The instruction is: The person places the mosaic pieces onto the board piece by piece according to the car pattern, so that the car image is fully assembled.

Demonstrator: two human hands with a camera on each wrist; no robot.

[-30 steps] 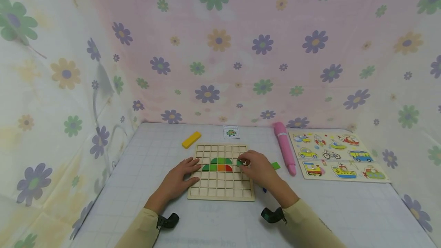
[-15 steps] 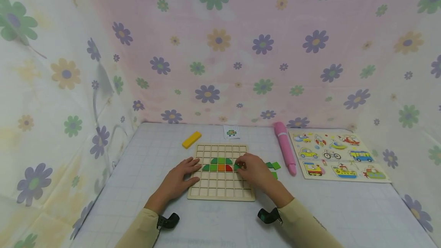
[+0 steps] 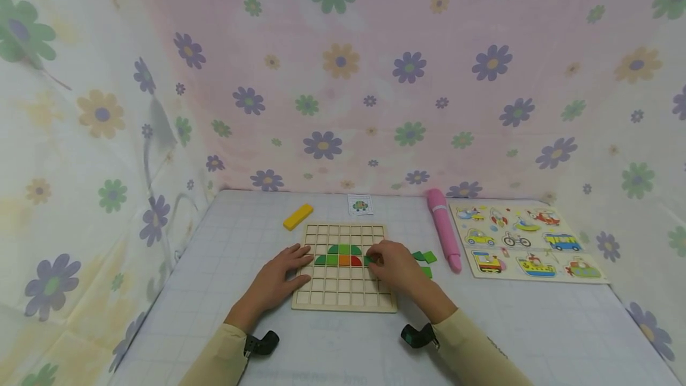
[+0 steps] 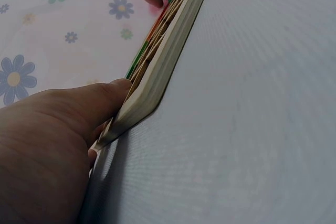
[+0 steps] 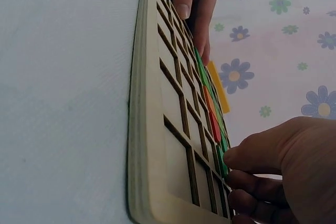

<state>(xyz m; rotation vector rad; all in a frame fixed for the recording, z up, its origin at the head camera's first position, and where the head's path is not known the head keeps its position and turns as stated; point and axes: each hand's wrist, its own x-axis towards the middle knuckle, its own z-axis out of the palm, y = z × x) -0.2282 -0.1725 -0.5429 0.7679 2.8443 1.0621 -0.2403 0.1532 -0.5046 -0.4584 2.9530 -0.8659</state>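
A wooden grid board (image 3: pixel 344 298) lies before me with two rows of tiles in its middle: dark green (image 3: pixel 333 249), light green, an orange tile (image 3: pixel 343 260) and a red tile (image 3: pixel 355 262). My left hand (image 3: pixel 278 274) rests along the board's left edge, fingers spread; its thumb (image 4: pixel 118 90) lies on the frame. My right hand (image 3: pixel 398 267) pinches a small dark green tile (image 5: pixel 222 161) at the cell just right of the red one. Its thumb tip touches the tile, which the fingers partly cover.
Several loose green tiles (image 3: pixel 430 257) lie right of the board, partly behind the right hand. Behind it are a yellow block (image 3: pixel 298 217) and a small picture card (image 3: pixel 360 205). A pink rolled item (image 3: pixel 443 231) and a vehicle puzzle board (image 3: pixel 504 261) lie to the right.
My right hand has moved slightly left and down, bringing the dark green tile to the cell beside the red one. More loose green tiles show behind the hand. The left hand stays put.
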